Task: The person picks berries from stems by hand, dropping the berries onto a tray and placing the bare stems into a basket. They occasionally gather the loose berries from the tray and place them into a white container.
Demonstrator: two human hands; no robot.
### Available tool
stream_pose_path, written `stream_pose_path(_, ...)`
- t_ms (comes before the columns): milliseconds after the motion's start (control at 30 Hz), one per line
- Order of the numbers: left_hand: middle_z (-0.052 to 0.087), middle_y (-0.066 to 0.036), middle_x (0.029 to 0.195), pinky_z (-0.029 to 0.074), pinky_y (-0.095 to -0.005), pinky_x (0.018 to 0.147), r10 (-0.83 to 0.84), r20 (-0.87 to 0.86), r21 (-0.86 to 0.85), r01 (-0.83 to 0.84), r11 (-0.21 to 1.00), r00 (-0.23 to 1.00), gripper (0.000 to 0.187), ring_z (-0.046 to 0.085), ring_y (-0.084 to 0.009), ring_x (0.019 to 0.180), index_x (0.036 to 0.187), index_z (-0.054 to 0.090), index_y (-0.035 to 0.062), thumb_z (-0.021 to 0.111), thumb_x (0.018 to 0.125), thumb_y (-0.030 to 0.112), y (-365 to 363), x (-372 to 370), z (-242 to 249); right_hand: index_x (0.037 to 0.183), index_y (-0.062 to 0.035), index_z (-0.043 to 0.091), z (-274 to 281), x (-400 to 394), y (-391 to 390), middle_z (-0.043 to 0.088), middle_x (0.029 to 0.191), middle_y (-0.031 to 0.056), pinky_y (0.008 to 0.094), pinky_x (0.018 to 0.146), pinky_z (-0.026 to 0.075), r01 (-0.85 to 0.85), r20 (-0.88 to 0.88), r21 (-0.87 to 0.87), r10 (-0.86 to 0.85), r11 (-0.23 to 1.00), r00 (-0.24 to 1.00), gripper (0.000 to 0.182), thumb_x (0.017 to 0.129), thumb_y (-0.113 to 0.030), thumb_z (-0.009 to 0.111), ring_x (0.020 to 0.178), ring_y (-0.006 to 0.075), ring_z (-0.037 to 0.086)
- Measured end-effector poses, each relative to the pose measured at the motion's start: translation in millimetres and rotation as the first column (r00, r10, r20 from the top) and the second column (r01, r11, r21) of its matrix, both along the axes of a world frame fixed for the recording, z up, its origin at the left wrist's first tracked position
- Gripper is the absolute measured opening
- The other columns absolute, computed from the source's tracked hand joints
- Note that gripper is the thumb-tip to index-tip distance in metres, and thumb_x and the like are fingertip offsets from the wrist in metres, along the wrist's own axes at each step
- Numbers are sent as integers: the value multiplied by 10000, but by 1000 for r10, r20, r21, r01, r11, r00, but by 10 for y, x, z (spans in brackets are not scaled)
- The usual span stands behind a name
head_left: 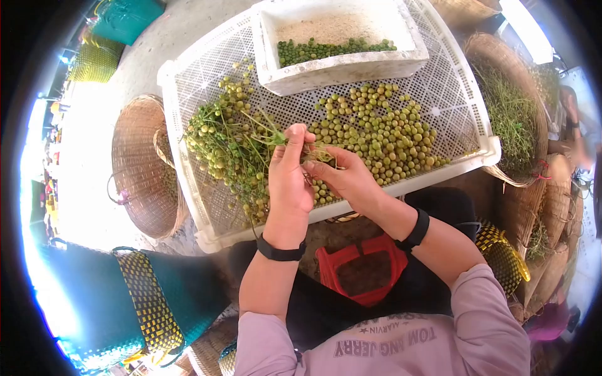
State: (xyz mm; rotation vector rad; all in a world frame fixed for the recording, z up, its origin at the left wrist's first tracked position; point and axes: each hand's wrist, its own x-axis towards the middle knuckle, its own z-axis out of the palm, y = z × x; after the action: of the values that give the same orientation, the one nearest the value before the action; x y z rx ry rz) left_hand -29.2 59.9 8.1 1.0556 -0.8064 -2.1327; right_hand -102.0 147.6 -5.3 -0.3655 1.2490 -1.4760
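Over the front half of a white perforated plastic tray, my two hands meet. My left hand is closed, gripping a bunch of thin green stems that stick out past its fingertips. The fingers of my right hand are pinched on the same stems, close against my left fingers; any fruit between them is hidden. To the left lies a heap of leafy stems bearing small round green fruits. Loose yellow-green round fruits are spread to the right of my hands.
A white foam box holding smaller dark green fruits stands on the tray's far side. Woven baskets flank the tray, one at left and one with greens at right. A red plastic stool sits below; a teal woven bag is lower left.
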Motion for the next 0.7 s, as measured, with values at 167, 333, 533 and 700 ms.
stream_pose_path(167, 605, 13, 868, 455, -219, 609, -28, -59, -16, 27, 1000, 998, 201, 543, -61, 736, 974, 617, 123, 686, 866, 277, 24, 0, 12, 941, -31, 602, -22, -38, 38, 539, 683, -24, 207, 437, 250, 19, 78, -26, -17, 999, 997, 175, 897, -200, 598, 561, 20, 400)
stream_pose_path(333, 607, 25, 826, 464, -241, 634, 7, -63, 93, -1, 996, 998, 142, 570, -73, 713, 963, 640, 128, 671, 876, 236, -142, 49, -12, 923, -55, 562, 50, -156, 82, 469, 625, -30, 199, 424, 252, 15, 354, -196, 56, 980, 934, 151, 898, -204, 562, 492, 50, 360)
stream_pose_path(533, 605, 14, 843, 501, -211, 621, 32, -63, -57, -36, 998, 997, 207, 613, -99, 749, 986, 616, 81, 669, 877, 248, -304, 212, 177, 905, -53, 561, 442, -682, -44, 519, 692, 20, 216, 352, 248, 201, 286, -197, -139, 960, 948, 179, 941, -191, 453, 432, 80, 365)
stream_pose_path(700, 605, 42, 853, 440, -211, 592, 33, -7, -85, -34, 996, 999, 191, 570, -60, 726, 982, 608, 126, 649, 888, 287, -286, 253, 202, 913, -48, 568, 952, -1506, -722, 596, 787, 72, 269, 476, 426, 440, 21, -263, -451, 858, 892, 243, 971, -235, 423, 568, 125, 515)
